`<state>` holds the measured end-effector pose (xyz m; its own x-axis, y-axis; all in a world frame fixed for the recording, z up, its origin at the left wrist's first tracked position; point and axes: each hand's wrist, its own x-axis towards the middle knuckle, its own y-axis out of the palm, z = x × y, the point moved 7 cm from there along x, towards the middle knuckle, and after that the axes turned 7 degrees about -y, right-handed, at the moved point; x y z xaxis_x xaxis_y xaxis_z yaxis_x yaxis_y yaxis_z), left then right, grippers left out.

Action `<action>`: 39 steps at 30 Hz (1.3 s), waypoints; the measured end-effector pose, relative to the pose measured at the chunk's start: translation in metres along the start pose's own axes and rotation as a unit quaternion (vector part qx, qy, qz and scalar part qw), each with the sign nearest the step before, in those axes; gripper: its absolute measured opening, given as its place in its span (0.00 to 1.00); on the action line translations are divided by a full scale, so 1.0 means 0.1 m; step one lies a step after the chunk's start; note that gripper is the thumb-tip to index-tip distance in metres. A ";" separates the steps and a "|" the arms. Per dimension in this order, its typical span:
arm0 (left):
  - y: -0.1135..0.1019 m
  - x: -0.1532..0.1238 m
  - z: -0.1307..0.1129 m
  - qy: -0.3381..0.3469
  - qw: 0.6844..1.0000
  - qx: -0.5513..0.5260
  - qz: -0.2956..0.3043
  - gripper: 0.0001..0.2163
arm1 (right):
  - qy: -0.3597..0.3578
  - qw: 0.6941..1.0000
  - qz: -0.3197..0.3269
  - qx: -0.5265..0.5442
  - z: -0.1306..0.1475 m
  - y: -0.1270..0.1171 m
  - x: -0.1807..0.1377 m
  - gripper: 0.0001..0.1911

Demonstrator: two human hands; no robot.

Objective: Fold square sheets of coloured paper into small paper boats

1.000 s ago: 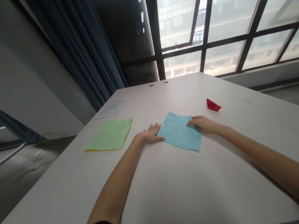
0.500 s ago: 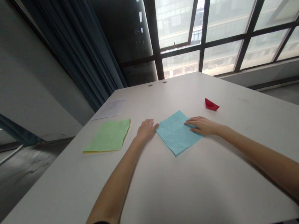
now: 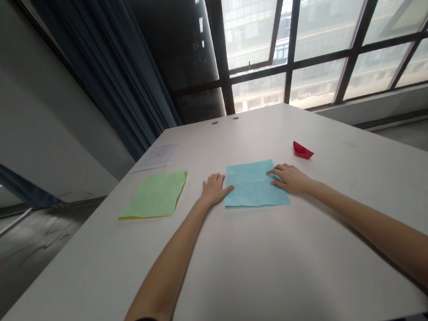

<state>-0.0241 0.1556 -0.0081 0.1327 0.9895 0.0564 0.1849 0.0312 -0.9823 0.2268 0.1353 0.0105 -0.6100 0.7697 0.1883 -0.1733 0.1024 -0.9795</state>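
Note:
A square sheet of light blue paper (image 3: 252, 184) lies flat on the white table (image 3: 268, 265), its edges square to me. My left hand (image 3: 213, 189) rests at the sheet's left edge, fingers stretched out and the thumb touching the paper. My right hand (image 3: 289, 178) lies flat on the sheet's right edge, fingers spread and pointing left. Neither hand holds anything.
A stack of green paper (image 3: 156, 194) with a yellow sheet under it lies to the left. A white printed sheet (image 3: 158, 157) is farther back left. A small red folded paper boat (image 3: 302, 150) sits behind my right hand. Windows and a dark curtain stand beyond the table.
The blue sheet has been turned on the table from a diamond angle to lie square to me. Both hands stayed at its left and right edges.

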 end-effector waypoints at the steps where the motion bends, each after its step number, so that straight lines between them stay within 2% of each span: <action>1: 0.00 0.00 0.00 0.003 1.000 -0.008 -0.004 0.30 | 0.024 1.000 -0.008 -0.006 -0.06 0.02 -0.01 0.27; 5: -0.03 0.03 -0.02 0.009 0.998 -0.053 -0.021 0.27 | 0.095 0.995 -0.006 -0.018 -0.28 0.15 -0.05 0.38; 8: -0.07 0.03 -0.05 0.007 0.993 -0.115 -0.038 0.25 | 0.113 0.993 0.008 -0.014 -0.38 0.25 -0.04 0.40; 13: -0.10 0.01 -0.11 0.010 0.970 -0.239 -0.038 0.19 | 0.104 0.994 0.009 0.013 -0.44 0.30 -0.01 0.37; 17: -0.08 0.05 -0.08 0.002 0.958 -0.282 -0.052 0.19 | 0.110 0.993 0.009 0.029 -0.48 0.30 0.00 0.37; 20: -0.04 0.09 -0.03 -0.008 0.945 -0.322 -0.055 0.15 | 0.116 0.992 0.005 0.048 -0.49 0.29 -0.01 0.35; 25: 0.00 0.14 -0.02 0.005 0.916 -0.400 -0.036 0.10 | 0.159 0.979 -0.030 0.125 -0.50 0.22 -0.05 0.34; 32: -0.05 0.13 -0.04 0.043 0.908 -0.415 -0.048 0.10 | 0.150 0.939 -0.114 0.289 -0.53 0.24 -0.08 0.33; 35: -0.04 0.11 -0.07 0.053 0.909 -0.412 -0.024 0.13 | 0.130 0.932 -0.121 0.316 -0.49 0.22 -0.05 0.27; 39: -0.02 0.10 -0.09 0.064 0.910 -0.410 0.006 0.14 | 0.112 0.938 -0.112 0.307 -0.43 0.15 -0.03 0.17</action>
<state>-0.0145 0.1644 -0.0042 0.2408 0.9633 0.1188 0.8404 -0.1457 -0.5221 0.2594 0.1619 -0.0073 -0.3397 0.8920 0.2981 -0.7329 -0.0523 -0.6784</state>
